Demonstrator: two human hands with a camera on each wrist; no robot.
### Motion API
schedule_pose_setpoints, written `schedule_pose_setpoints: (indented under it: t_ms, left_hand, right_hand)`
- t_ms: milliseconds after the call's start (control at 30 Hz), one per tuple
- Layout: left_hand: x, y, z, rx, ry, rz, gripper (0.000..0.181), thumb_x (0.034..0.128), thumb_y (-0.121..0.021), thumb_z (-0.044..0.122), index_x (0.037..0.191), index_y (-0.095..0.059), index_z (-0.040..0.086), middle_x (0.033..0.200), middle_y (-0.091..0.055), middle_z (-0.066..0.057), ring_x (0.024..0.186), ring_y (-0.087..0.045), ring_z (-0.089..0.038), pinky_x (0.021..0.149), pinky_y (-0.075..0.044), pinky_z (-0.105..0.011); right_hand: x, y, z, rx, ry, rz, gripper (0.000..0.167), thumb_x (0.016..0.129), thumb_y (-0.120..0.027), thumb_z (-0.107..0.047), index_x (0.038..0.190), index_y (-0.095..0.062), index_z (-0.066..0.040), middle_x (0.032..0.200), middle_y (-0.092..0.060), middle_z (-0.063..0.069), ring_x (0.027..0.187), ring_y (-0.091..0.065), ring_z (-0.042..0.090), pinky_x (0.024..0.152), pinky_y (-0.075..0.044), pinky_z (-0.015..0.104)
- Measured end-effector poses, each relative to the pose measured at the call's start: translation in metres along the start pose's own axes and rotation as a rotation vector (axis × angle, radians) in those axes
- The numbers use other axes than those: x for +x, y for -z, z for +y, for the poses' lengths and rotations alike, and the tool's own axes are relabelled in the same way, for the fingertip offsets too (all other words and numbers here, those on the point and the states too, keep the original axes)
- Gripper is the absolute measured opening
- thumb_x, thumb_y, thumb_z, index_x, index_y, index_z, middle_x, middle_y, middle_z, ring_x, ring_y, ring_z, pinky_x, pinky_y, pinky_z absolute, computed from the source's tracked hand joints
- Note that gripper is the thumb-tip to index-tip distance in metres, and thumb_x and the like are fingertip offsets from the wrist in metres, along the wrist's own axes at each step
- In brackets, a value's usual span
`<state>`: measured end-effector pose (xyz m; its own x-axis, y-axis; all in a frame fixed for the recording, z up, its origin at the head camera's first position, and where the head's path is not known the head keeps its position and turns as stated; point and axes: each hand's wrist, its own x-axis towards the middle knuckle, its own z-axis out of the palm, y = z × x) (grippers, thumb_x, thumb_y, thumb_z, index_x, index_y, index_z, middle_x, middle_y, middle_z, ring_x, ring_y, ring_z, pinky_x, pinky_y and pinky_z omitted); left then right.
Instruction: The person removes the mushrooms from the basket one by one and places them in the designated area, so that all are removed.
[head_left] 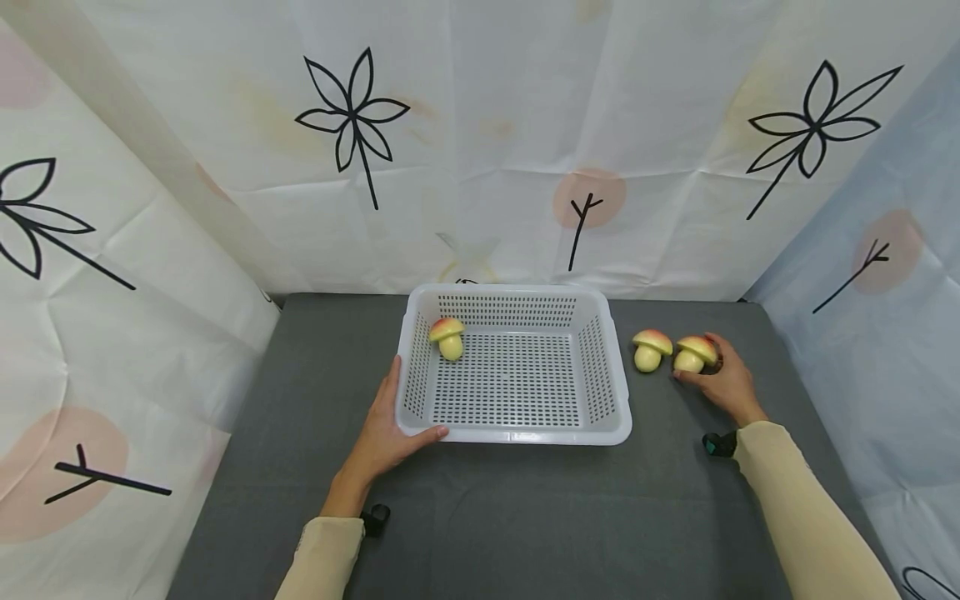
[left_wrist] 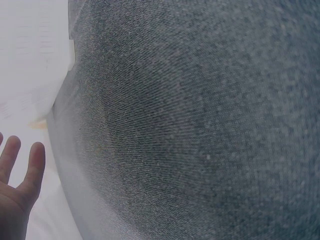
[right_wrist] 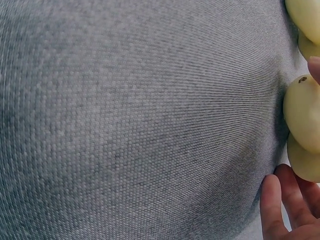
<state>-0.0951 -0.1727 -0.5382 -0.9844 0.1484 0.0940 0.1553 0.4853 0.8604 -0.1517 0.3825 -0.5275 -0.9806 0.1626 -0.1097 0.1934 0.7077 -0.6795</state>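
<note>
A white plastic basket (head_left: 510, 435) with slotted walls and floor stands on the grey cloth. Inside it, near the left wall, lies a toy mushroom (head_left: 447, 339) with a yellow-and-red cap. My left hand (head_left: 384, 429) rests against the basket's front left corner, thumb along the front rim and fingers along the left side; the left wrist view shows these fingers straight and spread. To the right of the basket, my right hand (head_left: 723, 379) holds a second mushroom (head_left: 693, 354) between thumb and fingers. Just left of it, a third mushroom (head_left: 651, 348) stands on the cloth.
A grey cloth (head_left: 525, 517) covers the table. White fabric with leaf drawings hangs behind the table (head_left: 480, 208) and at both sides. The basket's back edge is close to the rear fabric.
</note>
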Motion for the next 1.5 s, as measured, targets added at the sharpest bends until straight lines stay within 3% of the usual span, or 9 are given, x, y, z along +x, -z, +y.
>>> schedule_pose_setpoints:
  t_ms: [267, 633, 933, 1133, 1500]
  left_hand:
    - [-0.001, 0.0, 0.001, 0.012, 0.014, 0.003, 0.133, 0.0688, -0.094, 0.044, 0.165, -0.002, 0.028, 0.162, -0.027, -0.009, 0.136, -0.04, -0.033, 0.108, -0.032, -0.06]
    - [0.0, -0.001, 0.0, 0.0, -0.004, 0.003, 0.133, 0.0689, -0.094, 0.042, 0.165, -0.003, 0.027, 0.165, -0.023, -0.008, 0.139, -0.038, -0.033, 0.109, -0.032, -0.06]
    - [0.0, 0.0, 0.0, 0.004, -0.013, 0.005, 0.134, 0.0689, -0.094, 0.042, 0.165, -0.002, 0.026, 0.164, -0.024, -0.009, 0.138, -0.038, -0.034, 0.109, -0.032, -0.06]
    - [0.0, -0.001, -0.001, 0.009, -0.018, 0.007, 0.134, 0.0688, -0.094, 0.042, 0.165, -0.002, 0.027, 0.164, -0.023, -0.008, 0.138, -0.038, -0.034, 0.108, -0.032, -0.061]
    - [0.0, -0.001, 0.0, 0.013, 0.0, 0.01, 0.134, 0.0681, -0.094, 0.044, 0.165, -0.003, 0.029, 0.163, -0.026, -0.008, 0.137, -0.039, -0.034, 0.108, -0.033, -0.061]
  right_hand:
    - [0.001, 0.001, 0.001, -0.003, -0.004, -0.016, 0.098, 0.092, -0.076, -0.033, 0.16, -0.015, 0.003, 0.151, -0.027, 0.041, 0.13, -0.033, 0.058, 0.101, -0.029, 0.068]
    - [0.002, 0.007, -0.001, -0.012, -0.008, -0.027, 0.097, 0.093, -0.075, -0.034, 0.16, -0.015, 0.001, 0.147, -0.031, 0.042, 0.125, -0.04, 0.055, 0.095, -0.036, 0.066]
    - [0.0, 0.022, -0.013, -0.088, 0.046, -0.014, 0.097, 0.093, -0.075, -0.04, 0.16, -0.018, 0.002, 0.144, -0.034, 0.042, 0.127, -0.037, 0.058, 0.094, -0.034, 0.069]
    - [-0.003, 0.026, -0.031, -0.107, 0.092, 0.01, 0.095, 0.093, -0.075, -0.04, 0.16, -0.02, 0.0, 0.143, -0.033, 0.042, 0.127, -0.035, 0.058, 0.093, -0.033, 0.071]
    - [-0.009, 0.032, -0.086, -0.098, 0.197, -0.009, 0.095, 0.09, -0.079, -0.037, 0.16, -0.024, -0.003, 0.148, -0.035, 0.037, 0.133, -0.033, 0.056, 0.099, -0.029, 0.071]
